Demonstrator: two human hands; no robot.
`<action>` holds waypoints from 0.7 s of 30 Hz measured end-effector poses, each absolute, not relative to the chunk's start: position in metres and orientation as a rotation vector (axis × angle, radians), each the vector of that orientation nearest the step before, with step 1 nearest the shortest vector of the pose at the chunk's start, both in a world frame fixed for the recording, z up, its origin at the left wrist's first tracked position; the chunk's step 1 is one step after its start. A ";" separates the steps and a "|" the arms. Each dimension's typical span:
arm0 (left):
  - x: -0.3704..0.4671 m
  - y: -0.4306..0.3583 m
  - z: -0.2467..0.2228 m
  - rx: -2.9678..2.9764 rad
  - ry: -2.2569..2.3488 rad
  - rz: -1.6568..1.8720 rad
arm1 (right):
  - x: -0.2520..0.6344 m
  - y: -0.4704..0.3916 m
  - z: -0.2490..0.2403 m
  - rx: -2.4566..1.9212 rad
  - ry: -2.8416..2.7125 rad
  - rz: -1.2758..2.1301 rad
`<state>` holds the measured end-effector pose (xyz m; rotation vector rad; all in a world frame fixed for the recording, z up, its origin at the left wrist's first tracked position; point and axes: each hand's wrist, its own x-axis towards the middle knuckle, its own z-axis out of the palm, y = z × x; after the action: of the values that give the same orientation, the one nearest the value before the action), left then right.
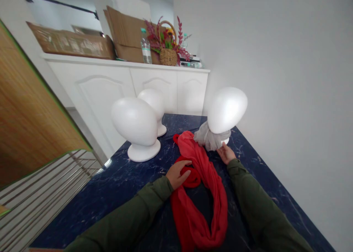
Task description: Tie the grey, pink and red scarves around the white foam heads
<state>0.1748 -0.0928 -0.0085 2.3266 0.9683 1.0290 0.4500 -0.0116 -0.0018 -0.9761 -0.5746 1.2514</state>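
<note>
My left hand (179,174) lies on a rolled red cloth (194,176), thumb and fingers apart. Under and beside that roll stretches a long coral-red scarf (219,204), looped on the tabletop. My right hand (226,154) touches the base of a white egg-shaped mannequin head (228,108), its fingers outstretched by the edge of a grey scarf (211,138). This grey scarf is wrapped around the head's neck. Two more white heads stand bare to the left, a near one (135,121) and another (153,99) partly hidden behind it.
The dark blue marbled table (116,193) meets a pale wall on the right. Behind it, a white cabinet (107,86) carries cardboard boxes (74,44), a water bottle (146,48) and a flower basket (168,56). A metal rack (55,186) stands at the left.
</note>
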 end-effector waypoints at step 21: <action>0.160 -0.031 0.010 1.206 0.996 1.815 | 0.420 -0.099 0.001 -0.917 -0.649 1.428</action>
<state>0.1603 -0.0313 0.0099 1.2057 0.9957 1.8155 0.4202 -0.0989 0.0013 -0.9173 -0.6492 1.4283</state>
